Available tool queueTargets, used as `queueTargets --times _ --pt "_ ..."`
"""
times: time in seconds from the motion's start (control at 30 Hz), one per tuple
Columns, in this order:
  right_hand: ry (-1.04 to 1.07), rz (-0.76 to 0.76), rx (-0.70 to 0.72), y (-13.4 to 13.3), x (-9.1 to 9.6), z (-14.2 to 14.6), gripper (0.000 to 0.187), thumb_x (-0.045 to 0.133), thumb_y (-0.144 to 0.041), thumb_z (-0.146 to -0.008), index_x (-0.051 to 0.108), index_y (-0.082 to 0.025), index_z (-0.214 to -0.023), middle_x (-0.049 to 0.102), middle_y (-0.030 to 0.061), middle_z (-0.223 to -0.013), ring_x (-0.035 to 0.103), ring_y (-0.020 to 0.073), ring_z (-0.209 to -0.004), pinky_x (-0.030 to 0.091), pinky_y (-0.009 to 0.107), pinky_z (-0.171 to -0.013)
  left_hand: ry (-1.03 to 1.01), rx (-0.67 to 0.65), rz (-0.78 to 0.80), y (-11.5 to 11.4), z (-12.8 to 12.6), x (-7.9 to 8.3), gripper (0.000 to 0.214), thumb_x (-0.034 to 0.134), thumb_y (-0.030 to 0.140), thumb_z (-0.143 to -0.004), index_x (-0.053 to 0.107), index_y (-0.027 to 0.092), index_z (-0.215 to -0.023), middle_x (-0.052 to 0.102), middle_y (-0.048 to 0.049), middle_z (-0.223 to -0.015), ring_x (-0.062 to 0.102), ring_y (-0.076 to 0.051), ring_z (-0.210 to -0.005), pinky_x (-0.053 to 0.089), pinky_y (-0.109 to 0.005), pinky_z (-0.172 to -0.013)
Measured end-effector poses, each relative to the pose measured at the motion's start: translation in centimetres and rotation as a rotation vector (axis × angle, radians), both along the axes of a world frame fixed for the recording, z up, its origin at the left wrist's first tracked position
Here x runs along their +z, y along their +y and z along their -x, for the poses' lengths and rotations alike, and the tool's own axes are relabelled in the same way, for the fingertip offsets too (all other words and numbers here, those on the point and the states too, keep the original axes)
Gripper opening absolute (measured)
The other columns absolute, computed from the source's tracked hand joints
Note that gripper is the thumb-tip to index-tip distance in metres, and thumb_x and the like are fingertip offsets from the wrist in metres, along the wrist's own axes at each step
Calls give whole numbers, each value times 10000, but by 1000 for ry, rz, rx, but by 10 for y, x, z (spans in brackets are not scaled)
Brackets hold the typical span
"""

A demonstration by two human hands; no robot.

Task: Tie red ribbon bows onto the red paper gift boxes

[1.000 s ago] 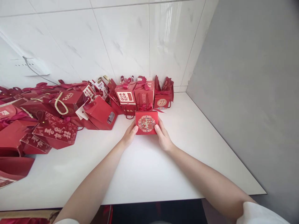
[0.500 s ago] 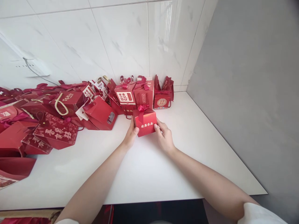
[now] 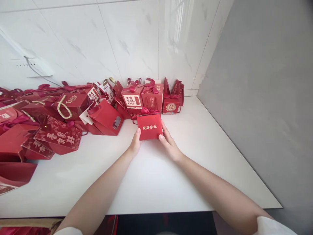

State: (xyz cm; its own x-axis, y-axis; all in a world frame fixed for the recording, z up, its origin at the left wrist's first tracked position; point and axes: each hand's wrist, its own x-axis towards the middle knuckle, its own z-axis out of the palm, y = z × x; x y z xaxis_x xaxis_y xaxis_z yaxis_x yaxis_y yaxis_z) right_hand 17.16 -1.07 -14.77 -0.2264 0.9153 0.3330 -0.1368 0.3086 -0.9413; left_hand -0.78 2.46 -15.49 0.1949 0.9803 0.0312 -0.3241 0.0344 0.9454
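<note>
Between my two hands is a small red gift box with gold characters on its front and a dark red ribbon bow on top. My left hand grips its left side, thumb on the front edge. My right hand holds the right side, thumb at the lower front corner and fingers partly hidden behind. Just behind it stand a pink-red box with a white double-happiness label and a ribboned box.
Many red gift boxes crowd the left side, among them a plain red one with a cut-out window and a rope-handled one. A round-emblem box stands at the back right. The white tabletop meets a tiled wall and a grey panel.
The held box has turned and tipped so that its lettered front faces me more squarely, with the bow now further back. Both hands keep their hold.
</note>
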Motion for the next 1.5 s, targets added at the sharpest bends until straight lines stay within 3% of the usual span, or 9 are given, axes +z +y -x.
queueTargets --times 0.4,0.63,0.83,1.03,1.17,1.33,1.5 --pt "-21 -13 -18 -3 0 0 651 448 -531 -973 177 -396 -1549 159 -101 -1636 118 193 -1523 173 439 -1247 25 15 -35 0 -1 2 757 472 751 -814 608 187 -1299 681 -108 -1255 525 -353 -1293 413 -489 -1094" --pt "-80 -38 -70 -5 2 -4 632 488 -512 -959 253 -387 -1533 170 -39 -1641 185 255 -1503 431 422 -1099 -121 40 82 0 -1 11 666 413 674 -891 534 229 -1372 641 -89 -1322 553 -329 -1267 432 -505 -1076" --pt "-144 -228 -11 -10 5 -3 647 442 -483 -983 164 -367 -1556 254 15 -1618 363 254 -1426 407 463 -1118 -289 -32 226 0 4 24 578 383 541 -929 567 151 -1314 687 -153 -1223 628 -353 -1162 516 -548 -951" --pt "-237 -299 -39 -11 5 -3 634 501 -435 -969 220 -410 -1537 211 -20 -1632 252 262 -1482 349 499 -1156 -294 -105 263 2 9 15 481 464 475 -896 630 138 -1196 719 -172 -1139 660 -364 -1108 577 -494 -846" --pt "-192 -208 -36 -10 5 -3 667 536 -467 -947 236 -385 -1537 222 1 -1629 268 271 -1474 369 487 -1140 -264 -43 249 3 7 12 383 474 369 -898 648 143 -1155 729 -146 -1123 674 -331 -1086 575 -487 -863" --pt "45 31 -19 -8 4 -2 534 342 -539 -999 329 -339 -1494 366 14 -1565 394 250 -1400 454 451 -1059 -270 -6 190 4 -2 12 417 477 377 -928 611 157 -1256 709 -111 -1196 623 -312 -1178 506 -518 -992" --pt "232 235 45 -1 2 -1 454 450 -588 -943 510 -317 -1302 496 35 -1453 589 249 -1172 544 417 -891 -346 -78 198 2 -3 16 491 479 475 -925 621 151 -1265 682 -100 -1253 584 -317 -1228 481 -502 -1031"
